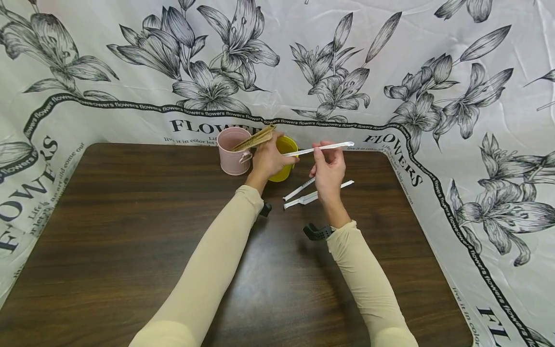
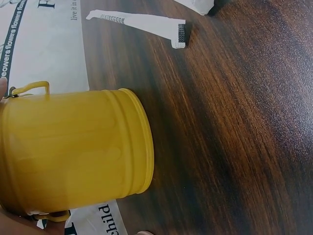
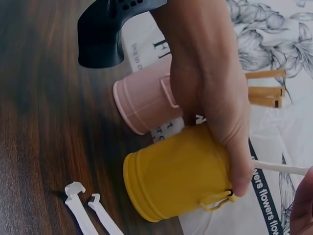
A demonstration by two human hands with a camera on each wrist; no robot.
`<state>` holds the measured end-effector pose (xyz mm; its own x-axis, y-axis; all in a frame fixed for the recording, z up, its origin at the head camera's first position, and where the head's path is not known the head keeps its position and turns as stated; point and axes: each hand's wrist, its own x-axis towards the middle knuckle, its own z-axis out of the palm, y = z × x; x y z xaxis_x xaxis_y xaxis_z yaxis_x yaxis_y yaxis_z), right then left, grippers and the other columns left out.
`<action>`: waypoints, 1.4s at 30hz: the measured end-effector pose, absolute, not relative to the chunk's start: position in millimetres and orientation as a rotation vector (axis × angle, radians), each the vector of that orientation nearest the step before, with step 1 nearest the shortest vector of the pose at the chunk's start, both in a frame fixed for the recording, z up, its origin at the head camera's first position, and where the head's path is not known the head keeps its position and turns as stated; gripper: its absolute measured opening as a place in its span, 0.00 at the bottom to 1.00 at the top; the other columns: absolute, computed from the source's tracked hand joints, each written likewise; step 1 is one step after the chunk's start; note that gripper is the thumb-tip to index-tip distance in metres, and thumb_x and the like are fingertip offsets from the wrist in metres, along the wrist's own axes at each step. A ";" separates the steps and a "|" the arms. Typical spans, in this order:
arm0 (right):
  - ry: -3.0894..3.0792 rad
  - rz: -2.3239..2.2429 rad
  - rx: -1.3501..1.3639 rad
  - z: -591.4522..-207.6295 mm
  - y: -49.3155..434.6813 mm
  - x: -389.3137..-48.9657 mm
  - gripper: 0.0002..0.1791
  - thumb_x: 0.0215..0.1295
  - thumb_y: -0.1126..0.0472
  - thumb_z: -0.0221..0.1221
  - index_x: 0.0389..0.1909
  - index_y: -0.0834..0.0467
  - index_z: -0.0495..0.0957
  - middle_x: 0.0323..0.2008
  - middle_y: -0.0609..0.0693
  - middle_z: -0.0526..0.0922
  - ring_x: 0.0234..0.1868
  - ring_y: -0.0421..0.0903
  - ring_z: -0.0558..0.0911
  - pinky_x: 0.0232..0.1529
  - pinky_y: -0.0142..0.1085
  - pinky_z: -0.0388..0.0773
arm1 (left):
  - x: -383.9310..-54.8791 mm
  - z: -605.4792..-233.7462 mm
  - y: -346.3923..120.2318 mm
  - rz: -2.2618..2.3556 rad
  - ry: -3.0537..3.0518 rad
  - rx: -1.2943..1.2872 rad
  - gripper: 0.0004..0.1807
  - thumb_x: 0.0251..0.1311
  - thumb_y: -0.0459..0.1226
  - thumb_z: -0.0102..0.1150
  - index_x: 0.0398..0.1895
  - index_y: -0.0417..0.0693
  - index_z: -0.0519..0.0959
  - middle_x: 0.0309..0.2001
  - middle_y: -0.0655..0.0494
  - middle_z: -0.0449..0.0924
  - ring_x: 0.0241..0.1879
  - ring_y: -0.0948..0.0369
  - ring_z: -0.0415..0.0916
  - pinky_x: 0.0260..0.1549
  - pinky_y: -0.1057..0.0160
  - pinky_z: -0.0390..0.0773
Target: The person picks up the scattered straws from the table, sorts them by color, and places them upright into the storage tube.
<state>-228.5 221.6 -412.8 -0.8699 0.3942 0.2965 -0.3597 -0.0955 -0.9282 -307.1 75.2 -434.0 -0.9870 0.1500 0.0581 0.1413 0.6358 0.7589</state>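
My left hand (image 1: 268, 158) grips the rim of a small yellow bucket (image 1: 281, 175), which stands at the back of the table. In the right wrist view the thumb lies over the yellow bucket's near rim. Between the fingers of my right hand (image 1: 330, 169) is a slim white paper-wrapped stick (image 1: 337, 146), held nearly level, its left end at the yellow bucket's mouth. A pink bucket (image 1: 234, 162) stands just left of the yellow one, with several brown paper-wrapped sticks (image 1: 259, 138) leaning in it. The yellow bucket's inside is mostly hidden by my left hand.
Below my right hand, white paper-wrapped sticks (image 1: 309, 197) lie on the dark wooden table (image 1: 130, 231). A white flower-printed cloth (image 1: 277, 101) hangs behind the table and along its sides. Each wrist wears a black camera mount (image 1: 318, 232).
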 end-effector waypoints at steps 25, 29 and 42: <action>-2.571 1.363 -0.318 -490.9 318.9 -193.3 0.24 0.68 0.58 0.65 0.61 0.63 0.74 0.58 0.60 0.73 0.37 0.49 0.80 0.43 0.30 0.76 | -306.8 -432.6 74.1 1.299 2.824 0.253 0.50 0.48 0.60 0.75 0.74 0.62 0.62 0.70 0.49 0.71 0.67 0.45 0.70 0.63 0.45 0.73; -2.748 1.143 -0.153 -500.4 331.2 -190.9 0.28 0.65 0.60 0.68 0.63 0.66 0.73 0.61 0.66 0.69 0.43 0.57 0.78 0.49 0.37 0.73 | -307.2 -433.4 75.0 1.300 2.819 0.262 0.50 0.49 0.60 0.74 0.75 0.62 0.62 0.70 0.49 0.70 0.67 0.45 0.70 0.63 0.44 0.73; -2.958 0.908 0.233 -506.6 328.4 -188.3 0.15 0.68 0.58 0.66 0.53 0.57 0.80 0.55 0.55 0.72 0.36 0.50 0.72 0.43 0.42 0.71 | -306.8 -433.8 74.6 1.297 2.810 0.257 0.50 0.50 0.61 0.73 0.76 0.62 0.62 0.73 0.50 0.68 0.69 0.45 0.69 0.66 0.46 0.71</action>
<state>-188.3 328.4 -506.6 -0.9880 -0.1316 0.0808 -0.1543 0.8176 -0.5547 -306.8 74.6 -433.8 -0.9856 0.1649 0.0364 0.1347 0.6376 0.7585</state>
